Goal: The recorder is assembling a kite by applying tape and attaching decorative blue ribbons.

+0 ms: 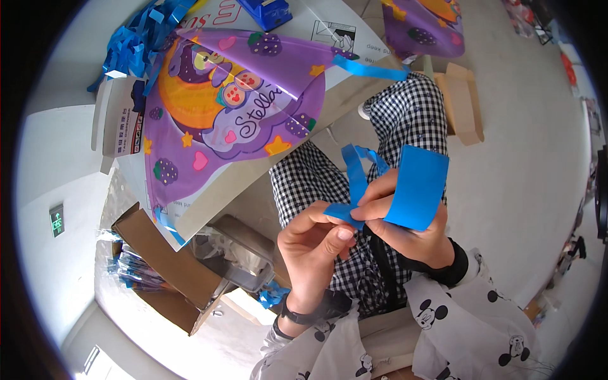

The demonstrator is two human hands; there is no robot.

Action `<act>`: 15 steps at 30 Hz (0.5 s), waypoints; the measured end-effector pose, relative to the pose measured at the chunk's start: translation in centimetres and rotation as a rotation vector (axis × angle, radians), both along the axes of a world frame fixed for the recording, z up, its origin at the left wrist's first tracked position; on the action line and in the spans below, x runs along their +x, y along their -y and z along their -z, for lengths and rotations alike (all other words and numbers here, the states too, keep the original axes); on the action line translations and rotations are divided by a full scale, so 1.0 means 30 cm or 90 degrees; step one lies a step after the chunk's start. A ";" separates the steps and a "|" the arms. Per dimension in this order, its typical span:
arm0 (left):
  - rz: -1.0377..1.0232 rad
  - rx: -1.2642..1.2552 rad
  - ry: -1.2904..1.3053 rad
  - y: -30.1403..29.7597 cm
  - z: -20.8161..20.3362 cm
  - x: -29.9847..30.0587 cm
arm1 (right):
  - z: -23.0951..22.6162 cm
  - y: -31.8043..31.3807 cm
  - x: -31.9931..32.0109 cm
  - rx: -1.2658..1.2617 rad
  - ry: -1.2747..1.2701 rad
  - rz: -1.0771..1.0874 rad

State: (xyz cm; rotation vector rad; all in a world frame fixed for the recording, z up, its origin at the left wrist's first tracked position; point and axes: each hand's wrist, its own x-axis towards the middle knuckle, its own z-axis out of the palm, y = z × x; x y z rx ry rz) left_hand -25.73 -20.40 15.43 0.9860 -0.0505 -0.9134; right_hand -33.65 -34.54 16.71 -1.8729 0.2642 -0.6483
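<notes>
Both of my hands meet over my lap around a blue strip. My left hand pinches a short end of it between thumb and fingers. My right hand grips the same strip close by, fingertips almost touching the left ones. A wide, smooth blue piece stands over the back of my right hand; whether it joins the strip is hidden. Beyond my hands, a purple kite-like printed sheet with moon, stars and berries lies on the table. Narrow blue pieces stick out at its corners.
A tangle of blue strips and a blue tape dispenser sit at the table's far side. An open cardboard box with wrapped items and a grey bin stand at left. Another purple sheet and a carton are at right.
</notes>
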 end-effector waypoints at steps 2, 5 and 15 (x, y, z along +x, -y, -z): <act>-0.016 0.025 0.047 0.004 0.004 0.000 | -0.002 -0.004 -0.003 0.007 -0.011 0.001; -0.018 -0.008 -0.006 -0.001 0.002 0.004 | -0.006 -0.005 -0.008 0.023 -0.019 -0.007; -0.003 0.013 -0.026 -0.010 0.020 0.004 | -0.011 -0.001 -0.007 0.090 -0.030 -0.049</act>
